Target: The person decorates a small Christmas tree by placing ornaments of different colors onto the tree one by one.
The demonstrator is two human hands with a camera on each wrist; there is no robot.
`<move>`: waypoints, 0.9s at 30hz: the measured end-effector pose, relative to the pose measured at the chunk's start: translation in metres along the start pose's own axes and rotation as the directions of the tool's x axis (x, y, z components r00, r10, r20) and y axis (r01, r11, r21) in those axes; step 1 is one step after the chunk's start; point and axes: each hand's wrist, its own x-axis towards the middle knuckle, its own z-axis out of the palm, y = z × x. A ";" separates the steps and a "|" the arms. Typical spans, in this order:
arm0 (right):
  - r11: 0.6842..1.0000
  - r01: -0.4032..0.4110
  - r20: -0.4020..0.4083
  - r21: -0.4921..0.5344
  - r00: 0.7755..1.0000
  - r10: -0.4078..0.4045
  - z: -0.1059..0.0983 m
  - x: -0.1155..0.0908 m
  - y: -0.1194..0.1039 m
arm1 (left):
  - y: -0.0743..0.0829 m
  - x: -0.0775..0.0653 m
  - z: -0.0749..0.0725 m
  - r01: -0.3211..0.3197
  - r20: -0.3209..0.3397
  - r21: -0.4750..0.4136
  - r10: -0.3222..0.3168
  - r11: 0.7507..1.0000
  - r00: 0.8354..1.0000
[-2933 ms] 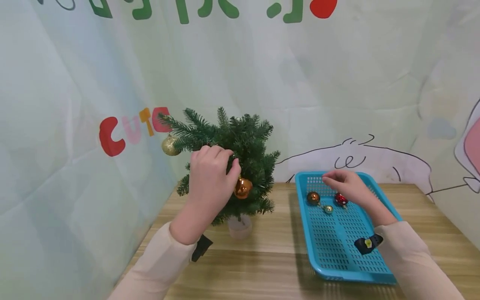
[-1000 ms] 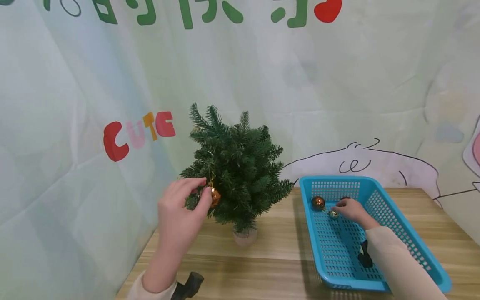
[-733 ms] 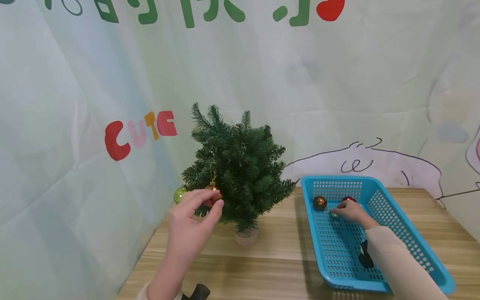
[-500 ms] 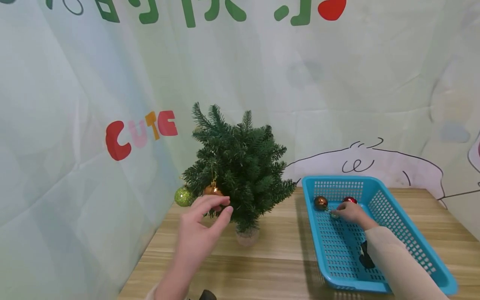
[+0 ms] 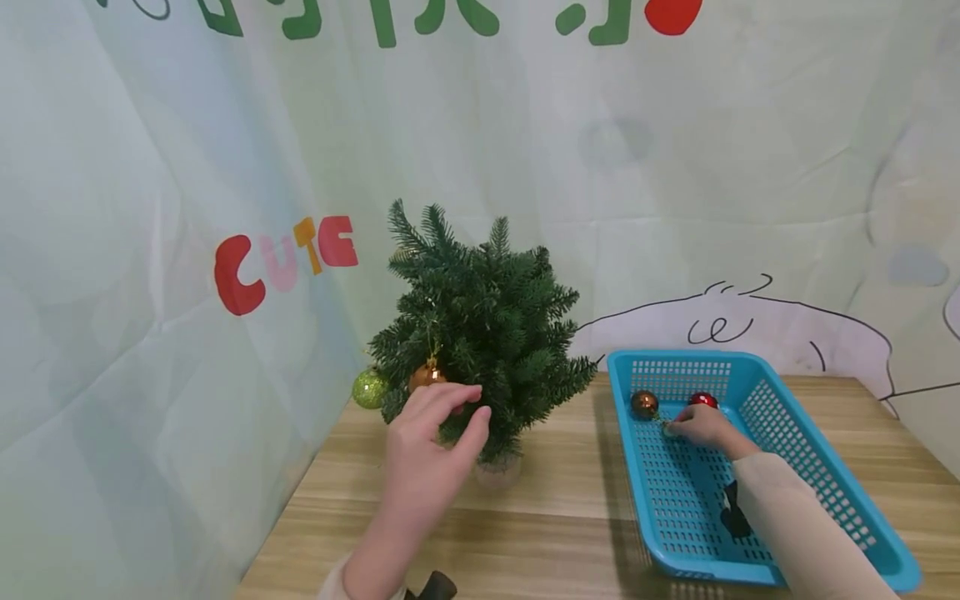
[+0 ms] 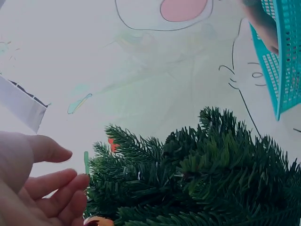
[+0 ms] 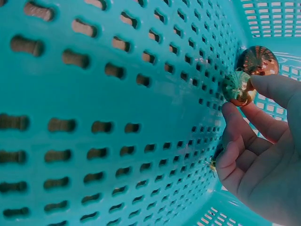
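Note:
A small artificial Christmas tree [image 5: 502, 325] stands in a pale pot on the table. My left hand [image 5: 431, 446] is in front of its lower left branches, thumb and fingers apart and holding nothing. Just behind those fingers hangs an orange bauble [image 5: 426, 374], partly covered; a glittery green bauble [image 5: 369, 389] hangs further left. Inside the blue basket [image 5: 636, 492], my right hand [image 5: 707, 427] pinches a small gold bauble [image 7: 237, 89] between thumb and fingertips, clearest in the right wrist view. Beside it lies a copper-brown bauble [image 5: 644, 405].
A red bauble [image 5: 703, 401] lies near the basket's back wall, beyond my right hand. The wooden tabletop [image 5: 555, 542] runs between tree and basket. A printed cloth backdrop [image 5: 480, 125] hangs close behind and along the left.
My left hand has let go of the orange bauble, which hangs from the tree, and moved right. My right hand has lowered into the basket to the gold bauble. The tree's branches have shifted.

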 end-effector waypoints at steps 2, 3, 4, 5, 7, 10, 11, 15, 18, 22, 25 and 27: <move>1.000 0.016 0.009 0.004 1.000 -0.016 -0.002 -0.001 0.000 | -0.001 0.003 0.002 -0.052 -0.038 0.056 0.054 0.997 0.998; 1.000 0.025 0.014 0.008 1.000 -0.025 -0.004 -0.001 -0.001 | -0.001 0.005 0.003 -0.068 -0.054 0.079 0.072 0.995 0.996; 0.999 0.032 0.015 0.017 0.999 -0.032 -0.006 -0.002 -0.001 | -0.002 0.006 0.004 -0.079 -0.067 0.100 0.086 0.992 0.994; 0.999 0.041 0.015 0.029 0.999 -0.042 -0.009 -0.003 -0.002 | -0.002 0.007 0.005 -0.089 -0.077 0.123 0.098 0.988 0.992; 0.997 0.061 0.009 0.045 0.998 -0.061 -0.016 -0.006 -0.005 | -0.003 0.009 0.007 -0.103 -0.089 0.170 0.119 0.980 0.989; 0.992 0.086 0.001 0.092 0.996 -0.087 -0.029 -0.012 -0.014 | -0.004 0.011 0.010 -0.119 -0.104 0.237 0.147 0.964 0.984; 0.990 0.095 -0.001 0.105 0.995 -0.096 -0.033 -0.014 -0.017 | -0.005 0.012 0.011 -0.118 -0.108 0.259 0.150 0.959 0.983; 0.984 0.144 -0.041 0.104 0.989 -0.140 -0.053 -0.027 -0.031 | -0.006 0.016 0.014 -0.118 -0.137 0.329 0.171 0.937 0.976; 0.975 0.212 -0.093 0.066 0.974 -0.205 -0.067 -0.041 -0.043 | -0.008 0.019 0.017 -0.127 -0.155 0.360 0.194 0.924 0.969; 0.949 0.309 -0.147 0.071 0.944 -0.296 -0.081 -0.061 -0.062 | -0.010 0.020 0.018 -0.139 -0.170 0.378 0.216 0.915 0.961; 0.929 0.361 -0.175 0.080 0.923 -0.343 -0.086 -0.075 -0.078 | -0.012 0.020 0.019 -0.140 -0.187 0.375 0.223 0.917 0.957; 0.918 0.390 -0.188 0.072 0.909 -0.372 -0.088 -0.083 -0.089 | -0.013 0.020 0.019 -0.136 -0.194 0.372 0.220 0.918 0.956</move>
